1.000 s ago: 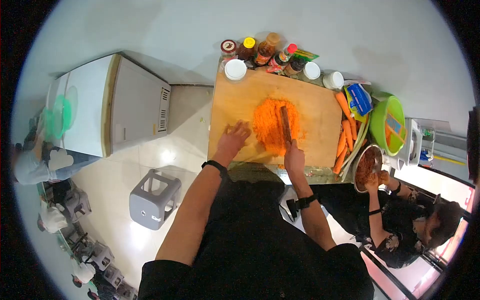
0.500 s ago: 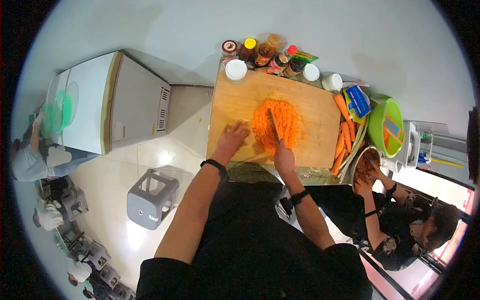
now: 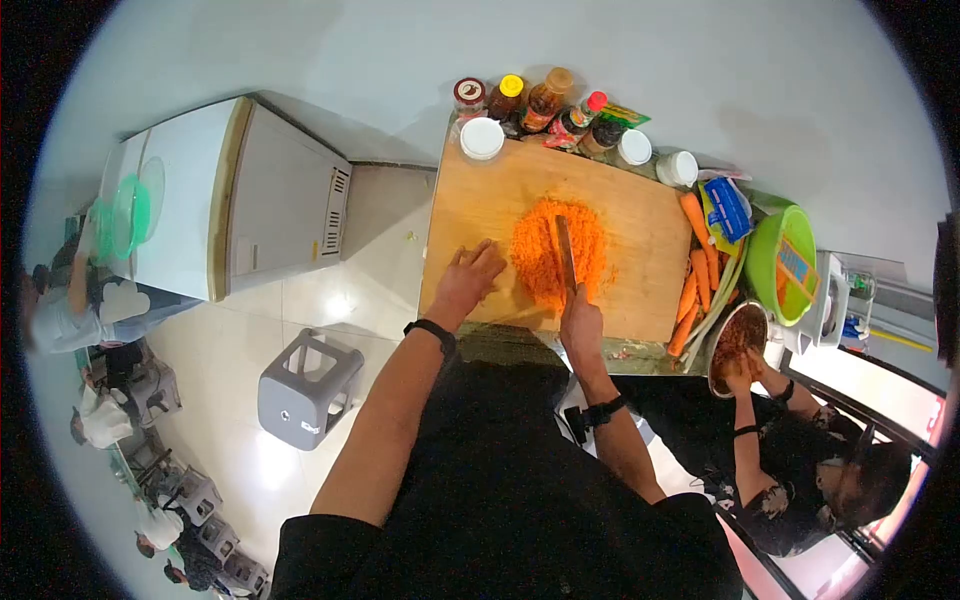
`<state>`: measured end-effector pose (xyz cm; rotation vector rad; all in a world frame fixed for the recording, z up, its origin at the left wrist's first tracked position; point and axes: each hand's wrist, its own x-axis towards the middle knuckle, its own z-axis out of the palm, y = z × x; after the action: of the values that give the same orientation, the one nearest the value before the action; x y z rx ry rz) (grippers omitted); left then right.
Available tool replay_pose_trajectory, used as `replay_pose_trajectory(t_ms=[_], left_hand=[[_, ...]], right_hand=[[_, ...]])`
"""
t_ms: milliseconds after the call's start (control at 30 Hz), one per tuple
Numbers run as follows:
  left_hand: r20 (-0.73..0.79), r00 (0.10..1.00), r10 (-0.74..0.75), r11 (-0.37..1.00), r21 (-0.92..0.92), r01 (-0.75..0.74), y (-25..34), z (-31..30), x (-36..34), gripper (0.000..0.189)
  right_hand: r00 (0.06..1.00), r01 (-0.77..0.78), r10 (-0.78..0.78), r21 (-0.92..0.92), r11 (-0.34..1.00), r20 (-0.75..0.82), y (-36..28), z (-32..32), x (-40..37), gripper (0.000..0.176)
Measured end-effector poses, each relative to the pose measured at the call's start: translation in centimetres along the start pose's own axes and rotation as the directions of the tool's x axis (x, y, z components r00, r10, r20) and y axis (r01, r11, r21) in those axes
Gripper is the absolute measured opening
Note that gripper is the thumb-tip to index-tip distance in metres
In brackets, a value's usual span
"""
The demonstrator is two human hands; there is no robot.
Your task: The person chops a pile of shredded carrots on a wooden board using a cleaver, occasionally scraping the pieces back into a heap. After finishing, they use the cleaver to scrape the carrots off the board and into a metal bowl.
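My right hand (image 3: 582,326) is wrapped round the handle of a kitchen knife (image 3: 567,250). The blade points away from me and lies over a heap of finely chopped carrot (image 3: 534,262) on the wooden cutting board (image 3: 640,215). My left hand (image 3: 472,280) rests on the board just left of the heap, its fingers stretched out and holding nothing. Several whole carrots (image 3: 688,300) lie along the board's right edge, beside some long pale green stalks (image 3: 722,290).
Bottles (image 3: 547,97) and white-lidded jars (image 3: 482,139) line the board's far edge. To the right are a green bowl (image 3: 762,262) and another person's hands (image 3: 742,372) in a metal bowl of reddish food (image 3: 712,345). A grey stool (image 3: 300,395) stands at left.
The knife has moved slightly right across the carrot heap, and more of its blade face shows. The left hand stays flat on the board. The other person's hands shifted within the metal bowl.
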<state>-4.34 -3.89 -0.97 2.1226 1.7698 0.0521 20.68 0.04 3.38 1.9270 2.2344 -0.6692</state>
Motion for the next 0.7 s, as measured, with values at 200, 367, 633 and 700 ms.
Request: replay_pose_trajectory(t_ms=[200, 367, 633, 700], left_hand=[[0.080, 0.997, -0.004, 0.997, 0.073, -0.002, -0.1, -0.5, 0.6, 0.061], [0.063, 0.998, -0.005, 0.996, 0.086, 0.000, -0.1, 1.0, 0.2, 0.063], [0.059, 0.998, 0.005, 0.991, 0.134, -0.013, -0.1, 0.7, 0.4, 0.059], [0.045, 0.998, 0.044, 0.987, 0.150, -0.051, -0.1, 0.9, 0.2, 0.058]], right_hand=[[0.997, 0.023, -0.017, 0.077, 0.997, -0.074, 1.1, 0.1, 1.5, 0.031], [0.993, -0.025, 0.040, 0.141, 0.990, -0.108, 1.6, 0.5, 1.4, 0.032], [0.991, -0.082, 0.095, 0.145, 0.986, -0.090, 2.6, 0.2, 1.8, 0.031], [0.993, -0.084, 0.095, 0.156, 0.984, -0.069, 2.9, -0.8, 1.7, 0.030]])
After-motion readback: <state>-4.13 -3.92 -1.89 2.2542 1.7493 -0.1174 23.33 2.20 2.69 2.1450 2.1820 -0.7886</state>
